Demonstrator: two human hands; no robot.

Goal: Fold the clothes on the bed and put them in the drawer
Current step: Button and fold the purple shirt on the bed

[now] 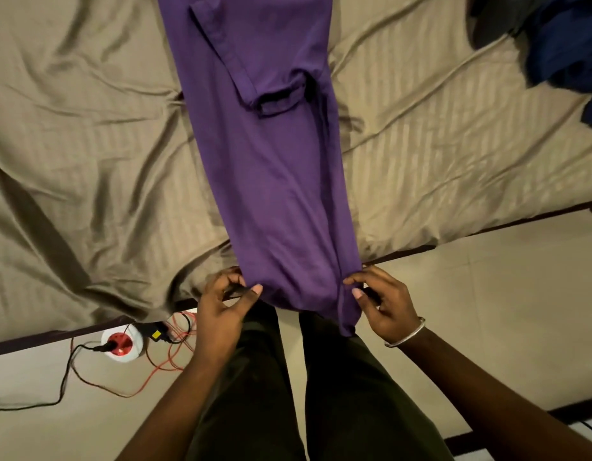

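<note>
A purple T-shirt (271,154) lies lengthwise on the bed (88,144), folded into a long narrow strip with one sleeve turned in on top. Its near end hangs over the bed's front edge. My left hand (221,311) pinches the near left corner of the shirt between thumb and fingers. My right hand (384,304), with a metal bangle on the wrist, pinches the near right corner. No drawer is in view.
A heap of dark blue clothes (564,54) lies at the bed's far right. On the floor at the left sit a white and red extension socket (121,342) and trailing red and black cables (161,367). My legs stand against the bed's edge.
</note>
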